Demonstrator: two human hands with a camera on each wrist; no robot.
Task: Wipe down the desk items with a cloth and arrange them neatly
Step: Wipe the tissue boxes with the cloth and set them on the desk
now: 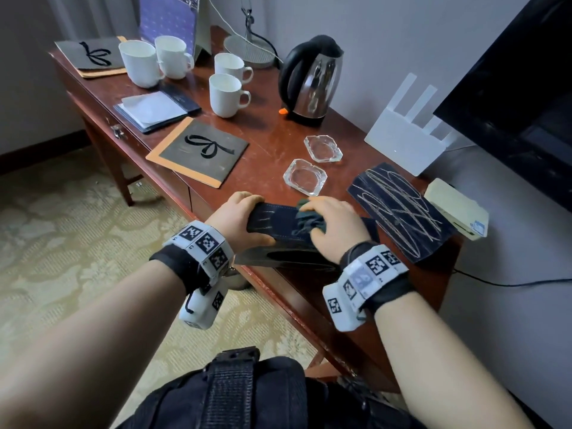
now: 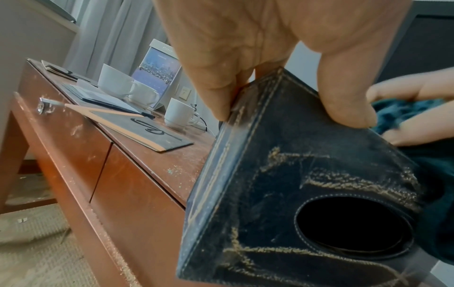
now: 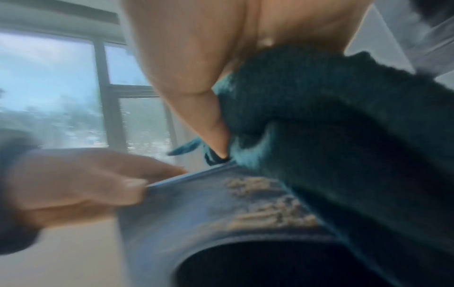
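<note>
Meanwhile, a dusty dark box (image 1: 272,222) was gripped by the left hand (image 1: 235,218) while a teal cloth (image 1: 309,219) was clutched against it by the right hand (image 1: 335,226).

I see the tissue box (image 2: 282,174): dark matt leather-look cover, stitched edges, dusty with tan scuff streaks. Cloth (image 3: 343,136) is teal, fuzzy terry-like pile. Surface (image 1: 269,144) is reddish varnished wood, glossy but scratched (front edge flecked with pale marks). Kettle (image 1: 312,78): polished mirror metal, black plastic handle. Ashtrays (image 1: 305,176) clear glass. Mugs (image 1: 224,94) glossy white ceramic.
</note>
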